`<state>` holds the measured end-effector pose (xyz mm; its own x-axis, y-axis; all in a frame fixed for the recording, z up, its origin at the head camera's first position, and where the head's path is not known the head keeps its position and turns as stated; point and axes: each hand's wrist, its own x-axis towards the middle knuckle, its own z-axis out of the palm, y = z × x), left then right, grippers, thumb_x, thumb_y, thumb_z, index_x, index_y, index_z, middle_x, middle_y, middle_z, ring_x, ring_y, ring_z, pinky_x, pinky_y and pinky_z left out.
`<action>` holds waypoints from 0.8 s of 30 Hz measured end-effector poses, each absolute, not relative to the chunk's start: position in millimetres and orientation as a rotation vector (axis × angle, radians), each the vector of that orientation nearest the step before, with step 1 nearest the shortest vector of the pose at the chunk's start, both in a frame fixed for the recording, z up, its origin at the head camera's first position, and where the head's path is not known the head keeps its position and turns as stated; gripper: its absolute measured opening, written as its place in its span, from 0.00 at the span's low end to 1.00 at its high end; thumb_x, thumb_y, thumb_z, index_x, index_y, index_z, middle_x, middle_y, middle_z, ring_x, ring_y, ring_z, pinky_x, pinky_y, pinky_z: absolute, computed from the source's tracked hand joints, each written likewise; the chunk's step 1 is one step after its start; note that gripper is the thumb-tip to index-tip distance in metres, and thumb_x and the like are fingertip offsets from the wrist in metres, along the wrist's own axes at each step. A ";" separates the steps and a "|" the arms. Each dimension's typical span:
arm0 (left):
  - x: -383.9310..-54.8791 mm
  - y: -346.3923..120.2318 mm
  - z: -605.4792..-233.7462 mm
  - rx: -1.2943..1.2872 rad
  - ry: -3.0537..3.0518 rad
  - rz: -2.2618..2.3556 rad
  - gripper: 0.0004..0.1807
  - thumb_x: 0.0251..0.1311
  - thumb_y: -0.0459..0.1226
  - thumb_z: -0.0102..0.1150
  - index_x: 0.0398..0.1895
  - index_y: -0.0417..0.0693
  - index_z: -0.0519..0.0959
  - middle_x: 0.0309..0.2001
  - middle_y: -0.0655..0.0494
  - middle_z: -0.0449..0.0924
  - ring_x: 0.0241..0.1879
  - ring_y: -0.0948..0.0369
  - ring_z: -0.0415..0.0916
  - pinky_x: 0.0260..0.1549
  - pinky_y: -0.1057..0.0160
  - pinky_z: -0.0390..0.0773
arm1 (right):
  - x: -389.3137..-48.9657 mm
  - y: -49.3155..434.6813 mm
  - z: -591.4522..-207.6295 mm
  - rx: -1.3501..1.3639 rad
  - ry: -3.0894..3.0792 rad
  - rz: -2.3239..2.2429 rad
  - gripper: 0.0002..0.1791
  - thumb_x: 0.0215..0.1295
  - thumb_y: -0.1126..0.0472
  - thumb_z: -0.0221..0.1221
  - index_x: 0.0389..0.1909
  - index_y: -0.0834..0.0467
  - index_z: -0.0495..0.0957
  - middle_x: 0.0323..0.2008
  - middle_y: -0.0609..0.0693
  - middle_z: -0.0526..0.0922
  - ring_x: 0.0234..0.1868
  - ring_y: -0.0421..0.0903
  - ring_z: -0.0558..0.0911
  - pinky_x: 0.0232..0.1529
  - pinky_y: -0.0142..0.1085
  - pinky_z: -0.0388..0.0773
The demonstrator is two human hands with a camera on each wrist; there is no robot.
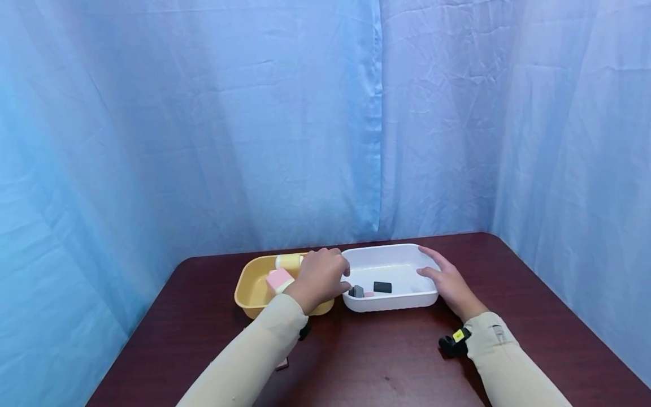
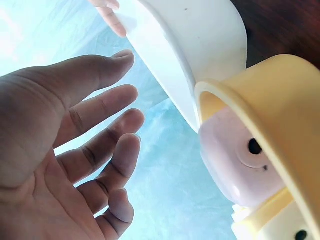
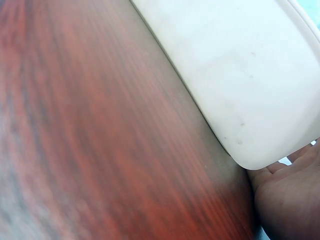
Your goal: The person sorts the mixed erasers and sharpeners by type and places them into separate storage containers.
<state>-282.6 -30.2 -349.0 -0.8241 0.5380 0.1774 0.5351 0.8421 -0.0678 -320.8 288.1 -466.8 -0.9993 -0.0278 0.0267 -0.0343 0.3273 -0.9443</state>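
My left hand (image 1: pixel 321 277) hovers over the gap between a yellow plastic basin (image 1: pixel 249 285) and a white plastic basin (image 1: pixel 389 303). Nothing lies in its loosely bent fingers, seen from the palm side in the left wrist view. At the white basin's right end, my right hand (image 1: pixel 452 285) holds the rim, thumb over the inside. A small black block (image 1: pixel 382 287), a grey piece (image 1: pixel 358 291) and a bit of pink (image 1: pixel 368 294) lie along the near side in the white basin. The yellow basin contains a pink-and-white block (image 1: pixel 278 278) and a pale yellow cylinder-like piece (image 1: pixel 289 261).
Both basins stand side by side toward the back of a dark red wooden table (image 1: pixel 366 362). Partly hidden under my left sleeve, a small flat item (image 1: pixel 282 364) lies on the tabletop. Blue curtains (image 1: pixel 305 124) hang behind and at both sides.
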 end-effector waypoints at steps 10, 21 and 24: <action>-268.0 -61.8 -356.9 -0.822 -2.743 -0.132 0.13 0.52 0.49 0.79 0.37 0.56 0.93 0.36 0.62 0.88 0.36 0.61 0.80 0.37 0.58 0.81 | -320.5 287.2 -466.0 0.035 -2.568 1.822 0.38 0.77 0.58 0.54 0.83 0.47 0.52 0.83 0.58 0.48 0.80 0.61 0.52 0.76 0.67 0.51; -252.6 -93.9 -365.8 -0.782 -2.687 -0.262 0.04 0.50 0.43 0.78 0.27 0.58 0.91 0.29 0.61 0.83 0.31 0.62 0.76 0.32 0.58 0.77 | -321.4 285.7 -464.6 0.056 -2.553 1.818 0.37 0.77 0.59 0.53 0.83 0.48 0.52 0.83 0.57 0.47 0.81 0.61 0.51 0.76 0.67 0.49; -249.0 -100.9 -370.0 -0.770 -2.674 -0.264 0.04 0.49 0.43 0.78 0.25 0.59 0.90 0.28 0.62 0.82 0.31 0.62 0.75 0.32 0.57 0.75 | -322.8 285.8 -465.9 0.058 -2.566 1.806 0.37 0.78 0.59 0.53 0.83 0.48 0.52 0.83 0.57 0.47 0.81 0.61 0.51 0.76 0.67 0.49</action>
